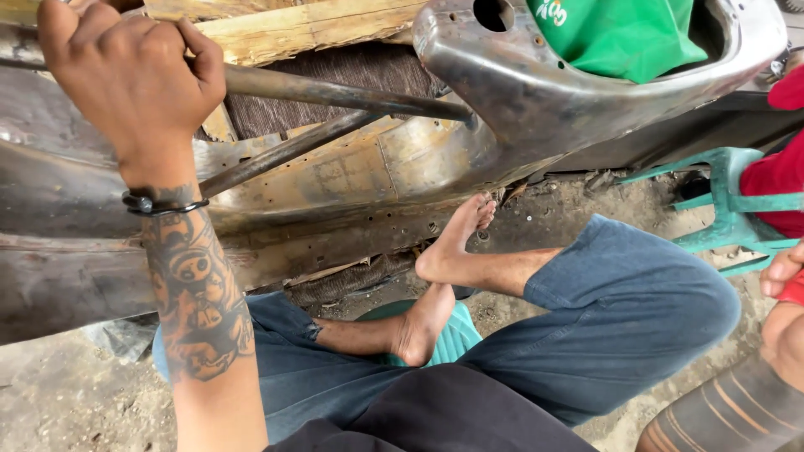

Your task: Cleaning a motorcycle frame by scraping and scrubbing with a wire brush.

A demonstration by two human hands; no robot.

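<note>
My left hand [126, 75] is at the upper left, closed in a fist around a rusty metal tube [352, 96]. The tube runs right into a bare, weathered scooter body shell [519, 92]. A black band sits on that wrist and the forearm is tattooed. My right hand [783, 272] shows only at the right edge, fingers curled beside a small red thing [796, 290]; the frame cuts off the grip. My crossed bare feet [440, 276] rest on a green stool [456, 331] below the shell.
A second tube [285, 151] slants under the first. Wooden planks [310, 25] lie behind the shell. Green cloth [620, 33] sits in its opening. A green plastic chair [729, 209] with red cloth [775, 176] stands at right on dirt ground [50, 393].
</note>
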